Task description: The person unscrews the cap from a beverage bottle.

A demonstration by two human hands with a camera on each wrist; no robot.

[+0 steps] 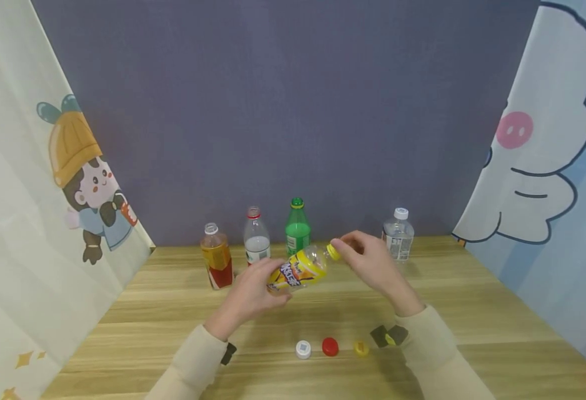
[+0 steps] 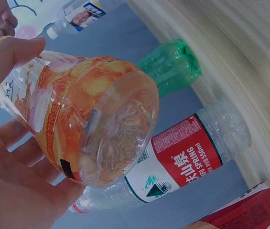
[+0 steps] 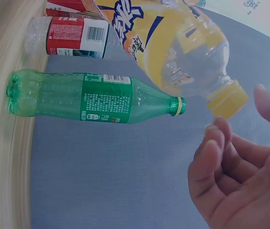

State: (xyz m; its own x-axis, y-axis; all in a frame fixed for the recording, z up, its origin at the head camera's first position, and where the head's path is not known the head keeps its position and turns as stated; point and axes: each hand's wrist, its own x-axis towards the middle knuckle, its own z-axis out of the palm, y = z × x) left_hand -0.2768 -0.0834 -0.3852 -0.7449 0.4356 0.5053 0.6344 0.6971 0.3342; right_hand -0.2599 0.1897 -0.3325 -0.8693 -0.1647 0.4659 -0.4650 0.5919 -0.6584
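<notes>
In the head view my left hand [image 1: 255, 286] grips a clear plastic drink bottle [image 1: 297, 270] with a yellow label, tilted with its neck up to the right. The left wrist view shows the bottle's base [image 2: 120, 129], with fingers and thumb around the body. A yellow cap [image 3: 228, 99] sits on its neck. My right hand [image 3: 242, 167] is right at this cap, fingertips by its edge and the thumb a small gap away on the other side. In the head view the right hand [image 1: 372, 261] overlaps the cap's outer end.
Behind stand uncapped bottles: one amber and red [image 1: 216, 258], one clear with a red neck ring [image 1: 256, 236], and a green one [image 1: 297, 228]. A white-capped clear bottle [image 1: 399, 233] is at right. White [image 1: 303, 349], red [image 1: 330, 346] and yellow [image 1: 361, 349] caps lie in front.
</notes>
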